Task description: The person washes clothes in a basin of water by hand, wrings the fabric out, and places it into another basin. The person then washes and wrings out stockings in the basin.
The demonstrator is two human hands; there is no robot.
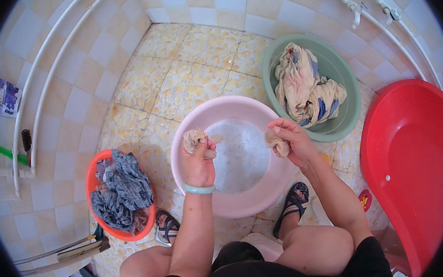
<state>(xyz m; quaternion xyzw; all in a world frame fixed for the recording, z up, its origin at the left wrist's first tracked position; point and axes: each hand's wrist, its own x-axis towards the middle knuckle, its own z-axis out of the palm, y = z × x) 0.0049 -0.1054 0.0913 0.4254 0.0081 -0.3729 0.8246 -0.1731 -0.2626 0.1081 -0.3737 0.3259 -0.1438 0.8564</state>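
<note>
A pink basin (237, 205) holding cloudy, sudsy water (241, 158) stands on the floor between my feet. My left hand (199, 166), with a pale green bangle at its wrist, is closed round a small crumpled beige cloth (194, 138) above the basin's left side. Over the opposite rim, my right hand (295, 139) grips another wadded beige cloth (277, 143), sock-like in size. Both cloths are bunched up, so their exact kind cannot be made out. They hang apart, clear of the water.
An orange tub (95, 216) of dark grey-blue clothes sits at the left. Behind the right hand is a green basin (352, 97) with cream and blue laundry. A big red bathtub (386, 177) fills the right side. White pipes (40, 85) run along the tiled walls.
</note>
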